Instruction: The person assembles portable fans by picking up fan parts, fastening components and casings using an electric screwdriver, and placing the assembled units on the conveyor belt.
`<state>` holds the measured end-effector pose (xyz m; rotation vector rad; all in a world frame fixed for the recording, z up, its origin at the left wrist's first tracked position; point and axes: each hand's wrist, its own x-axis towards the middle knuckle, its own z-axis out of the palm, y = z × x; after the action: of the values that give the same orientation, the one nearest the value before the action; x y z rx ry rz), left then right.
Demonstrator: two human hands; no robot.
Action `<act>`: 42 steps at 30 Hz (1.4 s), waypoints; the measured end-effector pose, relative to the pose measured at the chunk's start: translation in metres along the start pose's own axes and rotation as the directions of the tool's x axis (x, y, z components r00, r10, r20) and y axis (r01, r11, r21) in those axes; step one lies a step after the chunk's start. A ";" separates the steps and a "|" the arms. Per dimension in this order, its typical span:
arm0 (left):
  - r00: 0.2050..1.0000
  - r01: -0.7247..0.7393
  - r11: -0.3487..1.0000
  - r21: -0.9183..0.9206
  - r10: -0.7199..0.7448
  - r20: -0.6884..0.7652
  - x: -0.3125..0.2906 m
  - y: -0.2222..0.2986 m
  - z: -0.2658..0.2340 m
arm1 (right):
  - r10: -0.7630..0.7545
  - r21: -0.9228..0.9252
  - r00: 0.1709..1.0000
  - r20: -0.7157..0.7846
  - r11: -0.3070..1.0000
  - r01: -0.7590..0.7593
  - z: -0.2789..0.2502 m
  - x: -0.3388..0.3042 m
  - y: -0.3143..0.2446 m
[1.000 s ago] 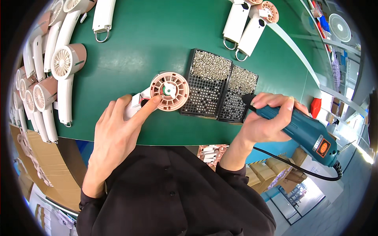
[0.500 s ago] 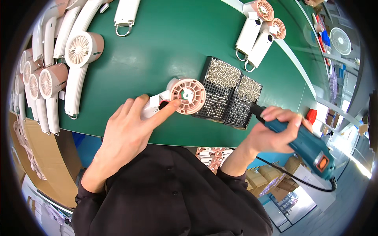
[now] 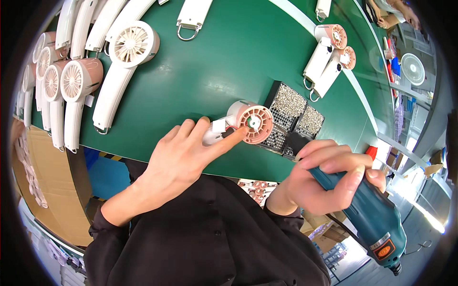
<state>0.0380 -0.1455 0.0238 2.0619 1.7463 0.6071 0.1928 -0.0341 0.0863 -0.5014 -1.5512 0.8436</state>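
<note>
Left hand (image 3: pixel 183 152) grips the pink-and-white fan (image 3: pixel 260 129) over the green table (image 3: pixel 205 71), near two black trays (image 3: pixel 273 95) of screws; right hand (image 3: pixel 329 178) wraps a teal screwdriver (image 3: pixel 369 217). More fans (image 3: pixel 115 93) crowd the left, cardboard (image 3: pixel 51 178) below, grey floor (image 3: pixel 429 240) far right.

Bright light left soft glare on the green tabletop (image 3: pixel 191 86); a light strip (image 3: pixel 433 219) at right glowed white. Fisheye distortion curved the outer edges.
</note>
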 end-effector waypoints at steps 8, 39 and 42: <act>1.000 0.022 0.999 -0.028 -0.021 0.014 0.000 -0.002 0.000 | 0.057 -0.070 0.997 -0.053 0.996 -0.061 0.013 -0.002 0.011; 0.997 0.004 1.000 -0.004 -0.003 0.083 0.001 -0.004 -0.007 | 0.154 0.034 0.982 0.110 0.987 -0.159 0.002 -0.005 0.032; 0.998 -0.016 1.000 0.007 0.015 0.063 0.002 -0.002 -0.009 | 0.089 0.012 0.990 0.114 0.996 -0.091 0.004 -0.006 0.032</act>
<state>0.0313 -0.1435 0.0301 2.0782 1.7013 0.5356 0.1853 -0.0192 0.0579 -0.5217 -1.6332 0.9677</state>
